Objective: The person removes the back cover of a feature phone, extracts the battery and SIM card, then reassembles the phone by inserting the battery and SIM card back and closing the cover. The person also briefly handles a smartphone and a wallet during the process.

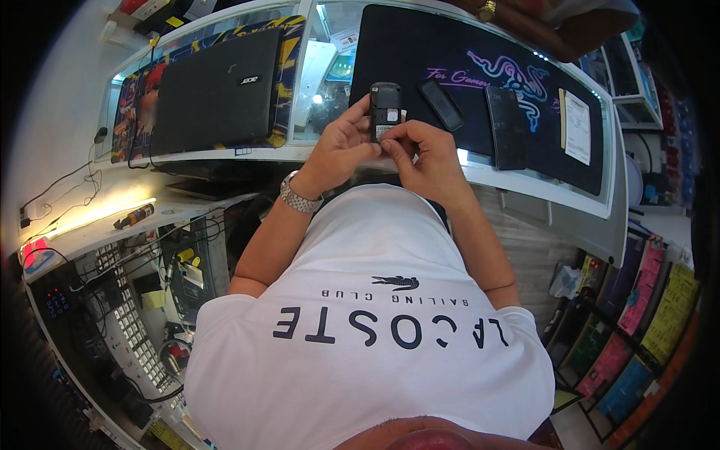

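A small black mobile phone (386,100) is held upright over the counter's near edge, its back off and its inner side with a pale label showing. My left hand (339,152) is closed around its left side and lower end. At the phone's lower right corner, the thumb and bent fingers of my right hand (429,156) pinch together. Whether anything tiny sits between those fingertips is hidden. On the dark mat (420,37), right of the phone, lies a small black rounded piece (442,105), a phone or a back cover.
A dark flat tablet or large phone (507,127) and a paper pad (576,127) lie farther right on the mat. Left stands a closed black laptop (214,94). Across the counter (300,154) rests another person's arm (529,30). A cluttered shelf with cables (142,247) is at lower left.
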Demonstrator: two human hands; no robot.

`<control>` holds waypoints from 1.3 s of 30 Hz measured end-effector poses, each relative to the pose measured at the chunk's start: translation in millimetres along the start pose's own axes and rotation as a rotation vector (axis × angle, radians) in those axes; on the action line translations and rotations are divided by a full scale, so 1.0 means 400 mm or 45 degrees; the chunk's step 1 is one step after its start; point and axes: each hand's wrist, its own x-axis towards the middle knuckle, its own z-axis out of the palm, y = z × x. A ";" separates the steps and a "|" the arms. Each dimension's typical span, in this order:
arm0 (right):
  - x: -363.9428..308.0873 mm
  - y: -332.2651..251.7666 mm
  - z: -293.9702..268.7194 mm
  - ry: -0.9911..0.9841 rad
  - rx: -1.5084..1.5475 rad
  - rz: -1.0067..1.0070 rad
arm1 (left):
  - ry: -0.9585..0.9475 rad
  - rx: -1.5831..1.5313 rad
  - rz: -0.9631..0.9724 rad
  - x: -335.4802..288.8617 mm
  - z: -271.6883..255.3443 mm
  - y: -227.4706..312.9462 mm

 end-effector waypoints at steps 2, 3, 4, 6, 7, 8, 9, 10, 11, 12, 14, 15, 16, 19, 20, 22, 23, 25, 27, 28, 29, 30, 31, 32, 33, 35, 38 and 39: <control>0.002 -0.005 -0.003 0.045 -0.099 -0.033 | 0.001 0.014 0.005 -0.005 0.003 0.001; 0.003 -0.009 -0.005 0.053 -0.187 -0.125 | 0.007 0.027 0.015 -0.008 0.006 0.001; 0.005 -0.015 -0.007 0.062 -0.275 -0.214 | 0.012 0.040 0.023 -0.009 0.008 0.001; 0.011 -0.022 -0.010 0.064 -0.390 -0.320 | -0.008 0.073 0.031 -0.008 0.006 0.003; 0.017 -0.024 -0.012 0.057 -0.419 -0.341 | -0.020 0.091 0.040 -0.005 0.005 0.005; 0.022 -0.025 -0.014 0.050 -0.449 -0.361 | -0.008 0.100 0.038 -0.004 0.006 0.008; 0.023 -0.025 -0.018 0.026 -0.412 -0.336 | 0.004 0.110 0.035 -0.004 0.009 0.012; 0.020 -0.025 -0.018 -0.001 -0.371 -0.307 | 0.018 0.120 0.029 -0.008 0.011 0.013; 0.017 -0.024 -0.019 -0.027 -0.330 -0.279 | 0.007 0.092 0.027 -0.008 0.009 0.012; 0.015 -0.020 -0.020 -0.033 -0.310 -0.254 | -0.004 0.065 0.025 -0.007 0.007 0.008; 0.011 -0.008 -0.019 -0.046 -0.270 -0.204 | -0.017 0.046 0.035 -0.006 0.006 0.005; 0.011 -0.007 -0.016 -0.029 -0.227 -0.166 | -0.019 0.054 0.046 -0.005 0.006 0.005; 0.011 -0.006 -0.012 -0.011 -0.184 -0.127 | -0.021 0.062 0.057 -0.004 0.009 0.005; 0.009 -0.003 -0.011 0.011 -0.096 -0.010 | -0.027 -0.021 0.023 0.000 0.021 0.017; 0.008 -0.003 -0.011 0.014 -0.074 0.029 | -0.025 -0.041 0.026 0.000 0.023 0.017; 0.009 -0.001 -0.012 0.059 0.085 0.076 | -0.022 -0.081 0.036 0.004 0.031 0.019; 0.010 0.000 -0.013 0.082 0.163 0.098 | 0.023 -0.061 0.079 0.003 0.040 0.023; 0.013 0.008 -0.014 0.101 0.245 0.162 | 0.114 -0.023 0.167 0.001 0.060 0.034; 0.015 0.015 -0.016 0.108 0.278 0.214 | 0.137 0.043 0.170 0.000 0.045 0.010; 0.015 0.018 -0.017 0.106 0.271 0.234 | 0.148 0.077 0.172 0.002 0.041 0.005; 0.017 0.019 -0.019 0.104 0.264 0.254 | 0.164 0.115 0.168 0.003 0.036 0.002; 0.020 0.018 -0.020 0.109 0.274 0.255 | 0.179 0.154 0.164 0.004 0.033 0.000; 0.020 0.016 -0.017 0.113 0.286 0.258 | 0.195 0.192 0.158 0.004 0.032 -0.001; 0.021 0.014 -0.015 0.117 0.297 0.261 | 0.202 0.212 0.196 0.007 0.033 -0.003; 0.022 0.014 -0.013 0.121 0.298 0.257 | 0.209 0.232 0.234 0.012 0.035 -0.006; 0.024 0.014 -0.010 0.125 0.299 0.247 | 0.229 0.311 0.290 0.017 0.036 -0.006; 0.034 -0.004 -0.017 0.088 0.218 0.267 | 0.262 0.514 0.364 0.020 0.030 0.001; 0.028 -0.005 -0.011 0.095 0.210 0.237 | 0.271 0.599 0.398 0.014 0.028 -0.004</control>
